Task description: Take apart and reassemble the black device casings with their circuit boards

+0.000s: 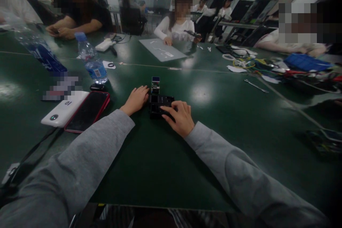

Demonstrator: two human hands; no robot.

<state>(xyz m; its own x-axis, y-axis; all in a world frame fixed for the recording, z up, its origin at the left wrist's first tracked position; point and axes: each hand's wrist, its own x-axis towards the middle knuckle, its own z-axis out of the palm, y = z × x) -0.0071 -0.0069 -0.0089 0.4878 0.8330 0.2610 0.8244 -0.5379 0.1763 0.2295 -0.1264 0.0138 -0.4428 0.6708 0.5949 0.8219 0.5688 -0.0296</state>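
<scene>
Black and boxy, the device (160, 101) lies on the green table (149, 164) between the hands, left of the closer right hand (181, 117), whose thumb and forefinger stand slightly apart over it, any grip unclear, while the left hand (135, 99) rests extended, gripping nothing, just beside it.

Dim light, pale glare on the green tabletop (165, 171), smeared edges, black upper-right corner

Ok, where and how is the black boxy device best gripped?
Probably pinched across its right end, coming from the right: the black boxy device lies low and flat, the right hand is at that end, and the left hand and small upright screen module crowd its far-left corner.
</scene>
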